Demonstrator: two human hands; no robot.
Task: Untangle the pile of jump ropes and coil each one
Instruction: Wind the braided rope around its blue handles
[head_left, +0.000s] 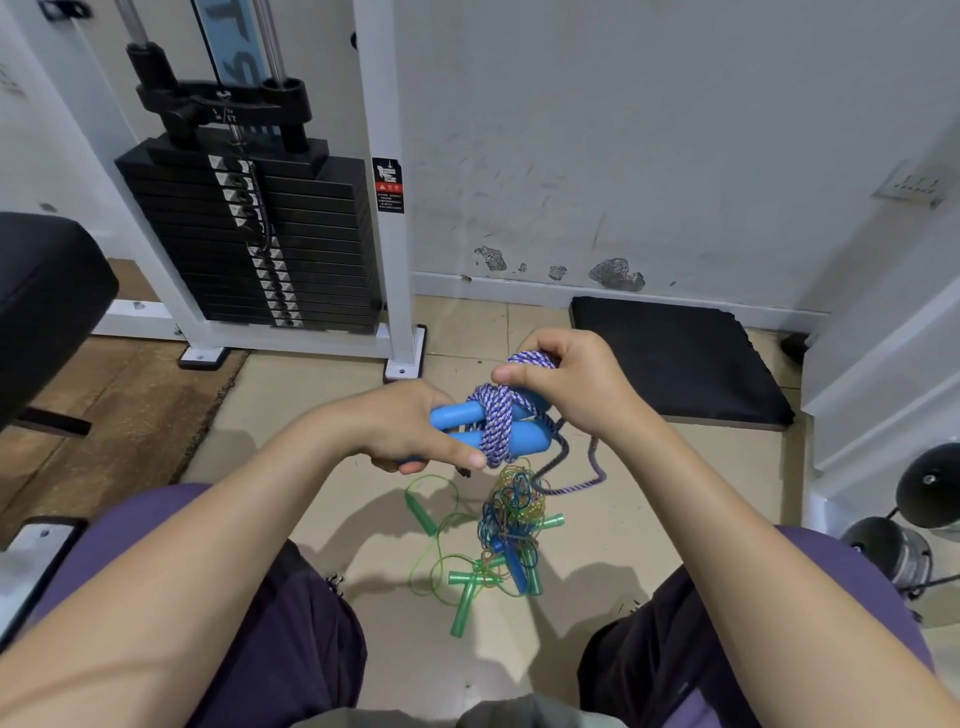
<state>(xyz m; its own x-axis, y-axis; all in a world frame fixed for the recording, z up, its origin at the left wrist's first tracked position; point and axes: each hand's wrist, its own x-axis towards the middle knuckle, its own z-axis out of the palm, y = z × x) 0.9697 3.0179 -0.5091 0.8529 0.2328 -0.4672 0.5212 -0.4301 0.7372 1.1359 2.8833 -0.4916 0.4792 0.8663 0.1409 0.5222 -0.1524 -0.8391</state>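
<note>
Fingers of the left hand (410, 431) curl round two blue handles (485, 428), hiding their left ends, while the right hand (563, 387) pinches the purple-white braided rope (496, 415) wound about them. Below the handles, thin green and blue ropes (511, 512) lie knotted on the floor (322, 415), strands impossible to separate.

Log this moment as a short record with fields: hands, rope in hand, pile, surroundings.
left hand: grips the two blue plastic handles
right hand: pinches the purple-and-white braided rope wound round those handles
rope tail: hangs toward the floor
pile: tangled thin green and blue jump ropes on the floor, not yet coiled
surroundings: black weight stack, black foam pad
</note>
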